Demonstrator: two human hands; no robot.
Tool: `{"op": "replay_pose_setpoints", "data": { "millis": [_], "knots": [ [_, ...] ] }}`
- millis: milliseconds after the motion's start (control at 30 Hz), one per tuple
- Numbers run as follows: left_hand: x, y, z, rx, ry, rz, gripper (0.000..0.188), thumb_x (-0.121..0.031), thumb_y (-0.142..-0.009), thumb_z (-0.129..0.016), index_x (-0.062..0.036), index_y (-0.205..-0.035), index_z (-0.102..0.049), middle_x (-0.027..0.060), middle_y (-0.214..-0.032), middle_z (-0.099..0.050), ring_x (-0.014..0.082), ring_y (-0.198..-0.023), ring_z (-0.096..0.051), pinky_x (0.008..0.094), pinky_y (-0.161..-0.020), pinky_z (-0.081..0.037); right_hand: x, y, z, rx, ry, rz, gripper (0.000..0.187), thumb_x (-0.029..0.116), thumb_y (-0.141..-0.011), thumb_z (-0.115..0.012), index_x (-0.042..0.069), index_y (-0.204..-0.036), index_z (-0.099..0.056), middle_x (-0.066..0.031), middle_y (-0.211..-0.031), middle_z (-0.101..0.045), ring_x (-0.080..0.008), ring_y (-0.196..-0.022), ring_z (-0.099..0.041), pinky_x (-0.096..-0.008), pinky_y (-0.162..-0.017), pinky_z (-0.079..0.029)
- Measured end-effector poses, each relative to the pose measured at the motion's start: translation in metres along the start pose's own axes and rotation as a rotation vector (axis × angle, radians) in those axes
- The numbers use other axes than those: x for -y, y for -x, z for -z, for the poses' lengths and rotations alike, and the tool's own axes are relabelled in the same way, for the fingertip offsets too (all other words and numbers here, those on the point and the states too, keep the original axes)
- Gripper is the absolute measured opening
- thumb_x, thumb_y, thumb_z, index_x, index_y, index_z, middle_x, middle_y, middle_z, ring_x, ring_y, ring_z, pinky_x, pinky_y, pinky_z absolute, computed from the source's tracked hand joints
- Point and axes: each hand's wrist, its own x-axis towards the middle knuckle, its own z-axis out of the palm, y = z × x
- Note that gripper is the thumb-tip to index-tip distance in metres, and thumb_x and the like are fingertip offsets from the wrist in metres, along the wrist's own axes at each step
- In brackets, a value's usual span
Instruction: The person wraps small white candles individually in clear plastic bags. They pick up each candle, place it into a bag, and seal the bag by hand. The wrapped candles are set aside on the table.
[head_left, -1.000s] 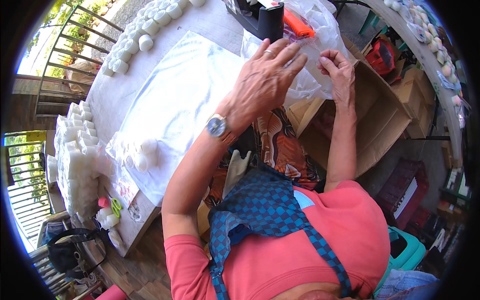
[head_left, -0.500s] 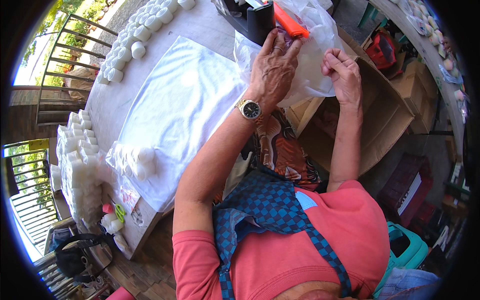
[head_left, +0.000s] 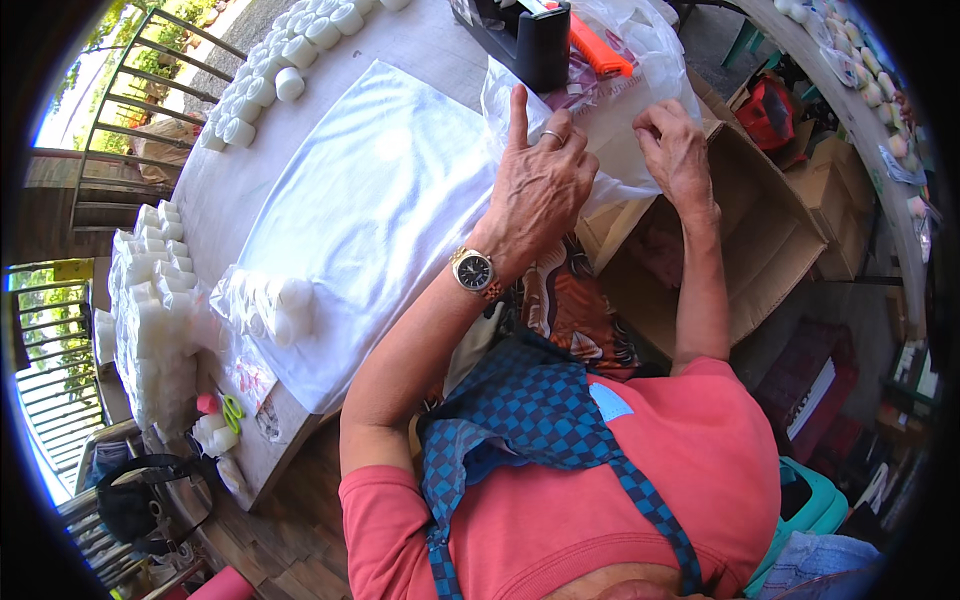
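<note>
in the head view, a white, smooth fabric cloth (head_left: 370, 180) is lying on a grey, flat table (head_left: 420, 38). a translucent, crumpled plastic bag (head_left: 660, 78) is resting past the cloth's upper right edge. your left hand (head_left: 540, 185) is hovering over or touching the bag's near edge, just right of the cloth; its little finger is stretching out and the others are curling down, and i cannot tell whether they are pinching the plastic. your right hand (head_left: 680, 155) is sitting farther right of the cloth, thumb and bent fingers drawing close together at the bag's right side; i cannot tell what, if anything, they are pinching. a black, curved tape dispenser (head_left: 540, 55) and a long, orange plastic tool (head_left: 600, 48) are standing out beyond the cloth's upper right corner. a brown, open cardboard box (head_left: 770, 235) is gaping well right of the cloth.
</note>
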Motion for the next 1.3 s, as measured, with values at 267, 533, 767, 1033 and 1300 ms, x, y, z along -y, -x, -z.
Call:
{"op": "replay_pose_setpoints", "data": {
  "millis": [267,533,767,1033,1300],
  "knots": [
    [0.003,0.003,-0.005,-0.095,0.135,0.011,0.018,-0.012,-0.074,-0.062,-0.0092,-0.090,-0.068,0.0086,-0.118,-0.060,0.0253,-0.127,-0.048,0.0705,-0.114,-0.010,0.027,-0.005,-0.003,0.124,-0.086,0.012,0.015,0.011,-0.083,-0.071,0.007,-0.097,-0.068,-0.0125,-0.091,-0.065,-0.0335,-0.085,-0.065,-0.0404,-0.075,-0.052],
    [0.005,0.003,-0.011,-0.132,0.146,0.031,0.016,-0.012,-0.074,-0.062,-0.0076,-0.088,-0.067,0.0105,-0.129,-0.058,0.0256,-0.129,-0.047,0.0678,-0.114,-0.014,0.039,-0.025,-0.017,-0.167,-0.165,0.185,0.011,0.012,-0.084,-0.071,0.006,-0.092,-0.068,-0.0095,-0.092,-0.065,-0.0312,-0.078,-0.066,-0.0375,-0.073,-0.053],
    [0.008,0.003,-0.011,-0.119,0.152,0.017,0.021,-0.013,-0.073,-0.063,-0.0056,-0.092,-0.069,0.0110,-0.129,-0.058,0.0276,-0.126,-0.048,0.0563,-0.112,-0.028,0.031,-0.032,-0.017,-0.125,-0.280,-0.088,0.009,0.010,-0.084,-0.070,0.007,-0.091,-0.067,-0.0093,-0.091,-0.065,-0.0290,-0.079,-0.065,-0.0370,-0.070,-0.052],
    [0.010,0.004,-0.015,-0.135,0.173,0.010,0.021,-0.014,-0.071,-0.065,-0.0056,-0.090,-0.070,0.0104,-0.130,-0.057,0.0272,-0.127,-0.047,0.0536,-0.111,-0.030,0.034,-0.026,-0.021,-0.185,0.032,0.325,0.007,0.012,-0.085,-0.068,0.009,-0.090,-0.064,-0.0105,-0.090,-0.063,-0.0318,-0.082,-0.063,-0.0415,-0.073,-0.050],
    [0.013,0.003,-0.015,-0.117,0.199,0.007,0.022,-0.014,-0.070,-0.066,-0.0056,-0.090,-0.069,0.0104,-0.130,-0.056,0.0285,-0.129,-0.045,0.0541,-0.113,-0.028,0.025,-0.032,-0.027,-0.245,-0.112,0.163,0.010,0.013,-0.087,-0.065,0.004,-0.086,-0.060,-0.0124,-0.090,-0.062,-0.0359,-0.082,-0.062,-0.0444,-0.073,-0.049]
  ]
}}
